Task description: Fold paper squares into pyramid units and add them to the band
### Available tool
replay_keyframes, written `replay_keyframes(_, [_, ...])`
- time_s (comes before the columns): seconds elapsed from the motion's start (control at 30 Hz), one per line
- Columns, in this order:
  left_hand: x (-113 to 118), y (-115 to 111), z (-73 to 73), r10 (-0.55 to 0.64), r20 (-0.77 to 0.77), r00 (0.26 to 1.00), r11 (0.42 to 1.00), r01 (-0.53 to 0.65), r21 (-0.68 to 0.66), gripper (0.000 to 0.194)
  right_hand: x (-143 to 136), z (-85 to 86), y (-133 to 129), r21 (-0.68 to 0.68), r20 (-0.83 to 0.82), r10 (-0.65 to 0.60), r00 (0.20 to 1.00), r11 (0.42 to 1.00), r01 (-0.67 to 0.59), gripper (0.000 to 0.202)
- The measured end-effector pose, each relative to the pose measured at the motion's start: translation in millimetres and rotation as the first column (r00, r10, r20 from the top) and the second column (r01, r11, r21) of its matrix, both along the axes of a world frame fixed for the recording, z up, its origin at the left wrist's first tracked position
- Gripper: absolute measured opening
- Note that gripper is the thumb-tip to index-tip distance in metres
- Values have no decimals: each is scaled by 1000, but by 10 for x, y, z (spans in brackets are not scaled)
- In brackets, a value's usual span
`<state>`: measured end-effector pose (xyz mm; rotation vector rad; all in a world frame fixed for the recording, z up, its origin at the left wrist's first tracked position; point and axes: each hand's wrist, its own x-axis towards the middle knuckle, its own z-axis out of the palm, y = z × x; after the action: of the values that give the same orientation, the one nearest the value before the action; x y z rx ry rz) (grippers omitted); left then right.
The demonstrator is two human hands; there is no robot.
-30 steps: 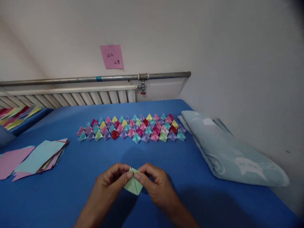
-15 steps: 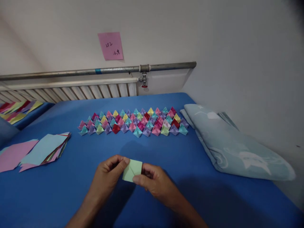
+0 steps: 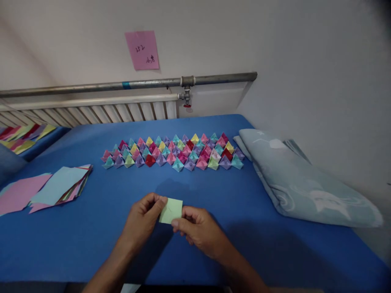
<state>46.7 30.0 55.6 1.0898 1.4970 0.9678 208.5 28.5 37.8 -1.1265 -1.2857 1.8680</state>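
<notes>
We hold a small green folded paper [image 3: 172,209] between our two hands, over the blue surface [image 3: 76,240]. Our left hand [image 3: 142,217] pinches its upper left corner; our right hand [image 3: 200,232] pinches its lower right side. Beyond the hands stand rows of pointed paper pieces [image 3: 178,165]; left of them lie paper sheets [image 3: 61,185], and to the right, a folded blanket [image 3: 293,185].

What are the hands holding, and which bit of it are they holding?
A light green paper square: the left hand pinches its upper left corner, and the right hand grips its lower right corner.
</notes>
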Motion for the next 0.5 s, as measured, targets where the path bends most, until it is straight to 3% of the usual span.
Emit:
replay_keyframes(0.33, [114,-67,-92,95,-224,970,981,-52,188,35,-82,-37,-26,-83,-85,12,996,996,-19,21])
replay_keyframes(0.5, [64,-89,-86,21,-302,953,981,39,191,32,-31,50,24,-13,-46,-46,998,999,45,18])
